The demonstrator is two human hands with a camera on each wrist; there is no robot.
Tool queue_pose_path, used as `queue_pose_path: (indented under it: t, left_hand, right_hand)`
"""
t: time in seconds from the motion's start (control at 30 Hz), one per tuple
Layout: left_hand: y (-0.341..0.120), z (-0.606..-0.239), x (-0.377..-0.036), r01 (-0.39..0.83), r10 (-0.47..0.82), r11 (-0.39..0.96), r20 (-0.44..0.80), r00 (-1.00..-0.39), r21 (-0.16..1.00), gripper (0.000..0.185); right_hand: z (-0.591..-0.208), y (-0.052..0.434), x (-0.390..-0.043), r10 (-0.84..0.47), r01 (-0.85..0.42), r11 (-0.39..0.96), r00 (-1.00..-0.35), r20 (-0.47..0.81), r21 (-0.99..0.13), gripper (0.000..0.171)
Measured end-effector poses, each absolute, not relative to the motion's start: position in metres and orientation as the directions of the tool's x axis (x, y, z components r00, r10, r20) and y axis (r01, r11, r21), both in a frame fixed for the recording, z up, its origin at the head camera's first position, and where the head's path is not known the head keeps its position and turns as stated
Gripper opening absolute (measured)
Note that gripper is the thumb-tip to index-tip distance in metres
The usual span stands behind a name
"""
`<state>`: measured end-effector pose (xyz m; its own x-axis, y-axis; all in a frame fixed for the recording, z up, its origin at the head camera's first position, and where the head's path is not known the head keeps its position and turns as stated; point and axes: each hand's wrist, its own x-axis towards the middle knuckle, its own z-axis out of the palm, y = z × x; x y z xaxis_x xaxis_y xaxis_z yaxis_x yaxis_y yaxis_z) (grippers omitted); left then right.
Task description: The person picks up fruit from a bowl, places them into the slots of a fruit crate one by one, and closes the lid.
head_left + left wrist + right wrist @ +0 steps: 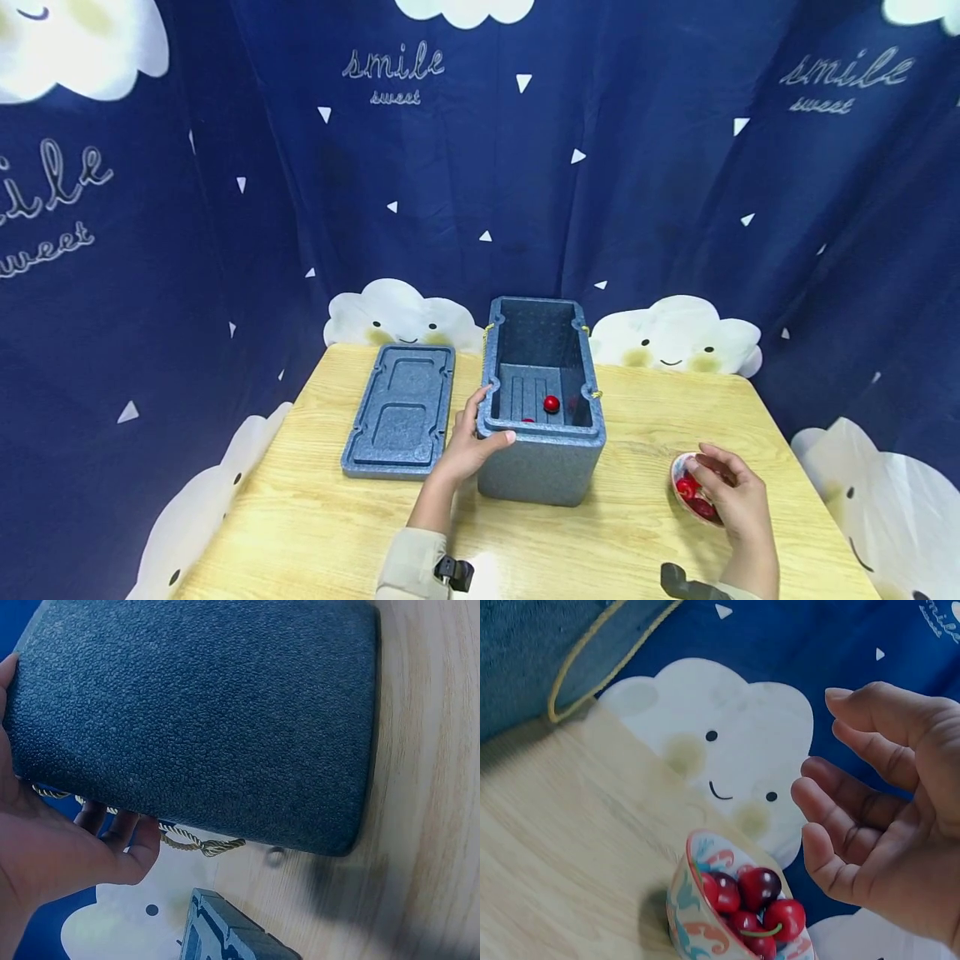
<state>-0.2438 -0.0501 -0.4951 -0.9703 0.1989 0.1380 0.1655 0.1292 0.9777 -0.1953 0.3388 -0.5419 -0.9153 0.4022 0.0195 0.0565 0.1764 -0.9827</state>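
Note:
At the near left corner of a blue-grey foam box [534,471], my left hand [467,450] grips the wall, thumb on the front face and fingers along the left side. One red cherry [551,404] lies on the box floor; another shows partly behind the near rim. My right hand [738,500] hovers over a small patterned bowl [676,911] of dark red cherries [759,888]. In the right wrist view its fingers are loosely bent, apart from the fruit, with nothing between them.
The box's lid [401,412] lies flat on the wooden table [300,517], left of the box. Yellow cord [574,667] hangs along the box's sides. A dark blue curtain [450,167] with clouds stands behind and beside the table.

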Motion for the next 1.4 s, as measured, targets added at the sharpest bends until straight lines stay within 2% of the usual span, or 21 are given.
queue_pose_path:
  t: [0.13, 0.2, 0.33, 0.6, 0.87, 1.07, 1.4]
  left_hand:
    - [-0.050, -0.515, -0.253, 0.154, 0.191, 0.141, 0.125, -0.973, 0.978, 0.083]
    - [-0.050, -0.519, -0.255, 0.146, 0.188, 0.153, 0.116, -0.975, 0.977, 0.083]
    - [-0.051, -0.518, -0.256, 0.142, 0.192, 0.150, 0.112, -0.975, 0.978, 0.083]
    - [-0.051, -0.517, -0.257, 0.154, 0.184, 0.134, 0.128, -0.975, 0.979, 0.084]
    - [-0.051, -0.518, -0.258, 0.147, 0.192, 0.140, 0.119, -0.974, 0.979, 0.084]
    - [-0.052, -0.517, -0.260, 0.147, 0.210, 0.127, 0.118, -0.971, 0.981, 0.085]
    - [-0.051, -0.519, -0.257, 0.172, 0.195, 0.154, 0.141, -0.971, 0.973, 0.083]
  right_hand:
    - [-0.520, 0.327, -0.181, 0.450, 0.135, 0.147, -0.892, -0.056, -0.980, 0.037]
    - [-0.521, 0.328, -0.179, 0.472, 0.152, 0.155, -0.880, -0.061, -0.976, 0.035]
    - [-0.530, 0.334, -0.179, 0.512, 0.187, 0.171, -0.856, -0.075, -0.967, 0.045]
    - [-0.538, 0.344, -0.177, 0.553, 0.231, 0.185, -0.828, -0.093, -0.955, 0.047]
    - [-0.569, 0.372, -0.182, 0.554, 0.264, 0.357, -0.832, -0.025, -0.896, 0.054]
    - [-0.568, 0.377, -0.186, 0.511, 0.277, 0.412, -0.859, -0.031, -0.868, 0.059]
    - [-0.584, 0.389, -0.195, 0.544, 0.309, 0.494, -0.839, 0.012, -0.813, 0.058]
